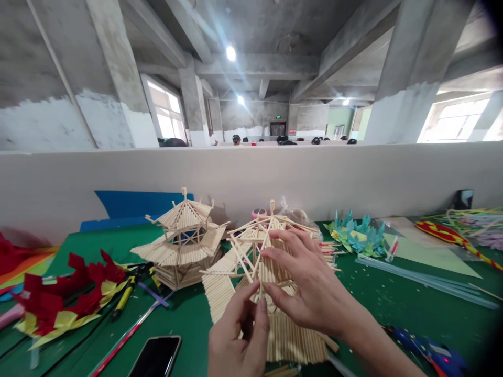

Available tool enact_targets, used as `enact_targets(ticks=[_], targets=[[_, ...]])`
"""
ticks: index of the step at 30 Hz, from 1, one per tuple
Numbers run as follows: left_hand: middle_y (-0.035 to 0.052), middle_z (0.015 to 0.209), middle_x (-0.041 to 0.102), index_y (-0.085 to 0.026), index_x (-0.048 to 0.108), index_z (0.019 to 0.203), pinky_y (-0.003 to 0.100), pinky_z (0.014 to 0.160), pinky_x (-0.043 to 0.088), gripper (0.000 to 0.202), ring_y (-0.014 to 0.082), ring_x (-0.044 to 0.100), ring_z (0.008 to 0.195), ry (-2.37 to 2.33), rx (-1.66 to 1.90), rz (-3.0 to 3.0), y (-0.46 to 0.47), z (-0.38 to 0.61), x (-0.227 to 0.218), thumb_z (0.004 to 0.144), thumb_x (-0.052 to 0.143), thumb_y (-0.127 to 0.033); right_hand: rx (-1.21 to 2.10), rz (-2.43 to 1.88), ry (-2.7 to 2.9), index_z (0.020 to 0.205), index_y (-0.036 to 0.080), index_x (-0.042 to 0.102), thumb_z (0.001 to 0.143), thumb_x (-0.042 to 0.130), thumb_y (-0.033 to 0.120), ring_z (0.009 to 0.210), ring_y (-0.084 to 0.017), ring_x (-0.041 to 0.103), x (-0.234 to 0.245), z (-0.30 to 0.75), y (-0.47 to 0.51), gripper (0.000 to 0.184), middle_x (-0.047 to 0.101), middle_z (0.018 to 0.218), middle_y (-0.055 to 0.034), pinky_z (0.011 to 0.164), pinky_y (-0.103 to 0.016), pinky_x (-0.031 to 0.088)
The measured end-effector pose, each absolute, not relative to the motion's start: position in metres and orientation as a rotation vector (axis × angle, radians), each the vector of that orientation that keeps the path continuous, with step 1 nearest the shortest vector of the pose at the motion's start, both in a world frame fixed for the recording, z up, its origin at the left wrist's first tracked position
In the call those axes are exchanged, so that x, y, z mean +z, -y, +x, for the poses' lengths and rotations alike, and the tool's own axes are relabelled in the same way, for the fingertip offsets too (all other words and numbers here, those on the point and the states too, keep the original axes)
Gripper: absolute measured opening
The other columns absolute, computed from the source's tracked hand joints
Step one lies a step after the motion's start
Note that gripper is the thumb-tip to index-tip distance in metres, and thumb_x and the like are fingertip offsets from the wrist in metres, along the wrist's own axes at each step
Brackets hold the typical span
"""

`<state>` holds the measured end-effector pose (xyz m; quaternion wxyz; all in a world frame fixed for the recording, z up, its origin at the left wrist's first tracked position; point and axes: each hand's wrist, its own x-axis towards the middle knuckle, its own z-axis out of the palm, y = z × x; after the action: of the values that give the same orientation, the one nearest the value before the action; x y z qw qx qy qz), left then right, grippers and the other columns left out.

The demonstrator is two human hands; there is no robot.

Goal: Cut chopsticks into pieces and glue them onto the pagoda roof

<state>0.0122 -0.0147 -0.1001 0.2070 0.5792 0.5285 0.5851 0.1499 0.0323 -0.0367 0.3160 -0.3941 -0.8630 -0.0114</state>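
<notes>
A half-built pavilion of thin wooden sticks [251, 246] stands on the green table [393, 298] right in front of me. My right hand [310, 283] lies over its roof, with the fingers curled around the sticks. My left hand [239, 335] comes up from below and pinches a stick at the model's lower front edge. A finished two-tier stick pavilion [183, 241] stands to the left of it, apart from both hands.
Red and yellow paper flowers [58, 303], yellow-handled pliers [126, 293] and a black phone [157, 356] lie at the left and front. A teal paper flower [357, 235], clear strips and a colourful kite piece [451, 235] lie right. A low white wall [353, 173] backs the table.
</notes>
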Motion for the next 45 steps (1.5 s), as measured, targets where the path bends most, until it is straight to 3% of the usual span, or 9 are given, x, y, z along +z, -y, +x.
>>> enact_targets(ticks=[12, 29, 45], targets=[[-0.0072, 0.044, 0.047, -0.017, 0.056, 0.078, 0.015, 0.042, 0.032, 0.020, 0.0081, 0.043, 0.044, -1.482, 1.585, 1.232, 0.016, 0.022, -0.078, 0.071, 0.060, -0.036, -0.037, -1.046, 2.267, 0.109, 0.025, 0.052, 0.073, 0.052, 0.035, 0.118, -0.025, 0.029, -0.039, 0.150, -0.033, 0.037, 0.040, 0.127, -0.0036, 0.099, -0.044, 0.024], [-0.0071, 0.044, 0.052, -0.016, 0.053, 0.070, 0.015, 0.046, 0.036, 0.016, 0.0078, 0.050, 0.045, -1.374, 1.540, 1.182, 0.008, 0.021, -0.069, 0.070, 0.060, -0.031, -0.036, -1.021, 2.265, 0.111, 0.025, 0.051, 0.073, 0.051, 0.034, 0.118, -0.026, 0.030, -0.040, 0.151, -0.033, 0.038, 0.041, 0.126, -0.0039, 0.099, -0.044, 0.025], [-0.0082, 0.040, 0.047, -0.017, 0.051, 0.060, 0.014, 0.041, 0.034, 0.019, 0.0064, 0.044, 0.039, -1.435, 1.555, 1.164, 0.004, 0.024, -0.071, 0.069, 0.059, -0.032, -0.008, -1.021, 2.269, 0.112, 0.026, 0.050, 0.073, 0.051, 0.035, 0.118, -0.025, 0.029, -0.042, 0.152, -0.033, 0.040, 0.040, 0.127, -0.0027, 0.099, -0.043, 0.025]])
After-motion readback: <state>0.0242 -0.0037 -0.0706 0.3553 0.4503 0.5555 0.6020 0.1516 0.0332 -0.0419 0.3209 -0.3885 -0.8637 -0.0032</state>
